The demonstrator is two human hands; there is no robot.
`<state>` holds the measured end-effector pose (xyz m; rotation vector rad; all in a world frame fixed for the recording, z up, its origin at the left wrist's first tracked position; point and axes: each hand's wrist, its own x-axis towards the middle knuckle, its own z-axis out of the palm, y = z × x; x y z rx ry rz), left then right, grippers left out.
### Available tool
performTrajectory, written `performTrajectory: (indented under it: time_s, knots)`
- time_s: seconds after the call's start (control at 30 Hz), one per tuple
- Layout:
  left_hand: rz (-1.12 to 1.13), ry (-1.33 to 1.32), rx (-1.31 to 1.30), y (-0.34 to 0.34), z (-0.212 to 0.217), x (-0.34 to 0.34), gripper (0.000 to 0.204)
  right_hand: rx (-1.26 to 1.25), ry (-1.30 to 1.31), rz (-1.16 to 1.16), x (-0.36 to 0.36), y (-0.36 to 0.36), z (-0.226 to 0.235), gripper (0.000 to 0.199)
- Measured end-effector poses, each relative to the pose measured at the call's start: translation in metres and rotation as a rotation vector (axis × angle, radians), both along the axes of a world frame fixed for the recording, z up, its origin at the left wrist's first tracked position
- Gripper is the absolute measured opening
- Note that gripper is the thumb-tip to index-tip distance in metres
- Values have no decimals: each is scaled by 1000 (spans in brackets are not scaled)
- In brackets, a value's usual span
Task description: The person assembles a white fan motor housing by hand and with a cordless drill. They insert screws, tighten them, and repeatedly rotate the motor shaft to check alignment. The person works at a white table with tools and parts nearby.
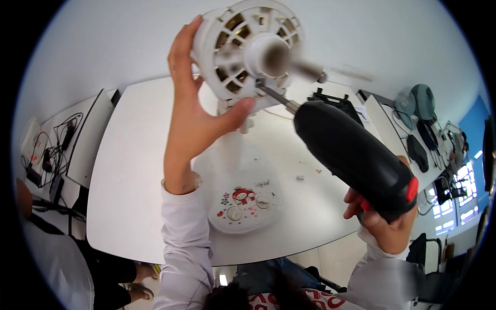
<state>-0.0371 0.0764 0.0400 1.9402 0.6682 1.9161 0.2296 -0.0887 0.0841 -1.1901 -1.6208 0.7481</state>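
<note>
My left hand (194, 111) grips the white motor housing (219, 85) of a table fan, fingers along its left side and thumb at its lower edge. Slots in the housing show coppery windings. In my right hand (390, 227) is a black cordless screwdriver (351, 150) with red accents, held by its handle. Its long bit (274, 94) points up and left, the tip at the housing below the round centre. Under the housing, a white stem (230, 155) runs down to the fan base (245, 227), which has two dials and a red cartoon print.
A small metal piece (300, 177) and tiny bits lie right of the base. An open black case (338, 103) sits at the table's far right. Side desks hold tangled cables (57, 150) and a greenish fan (422, 102). Another person (57, 258) is at the left.
</note>
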Motion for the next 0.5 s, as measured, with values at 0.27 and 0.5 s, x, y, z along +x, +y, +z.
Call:
performTrajectory:
  time_s: [0.27, 0.5]
  knots:
    - [-8, -12, -54, -3, 2, 2, 104, 255, -154, 39, -8, 11, 8, 56]
    - [-52, -29, -17, 0, 0, 3, 105, 297, -210, -26, -12, 8, 4, 51]
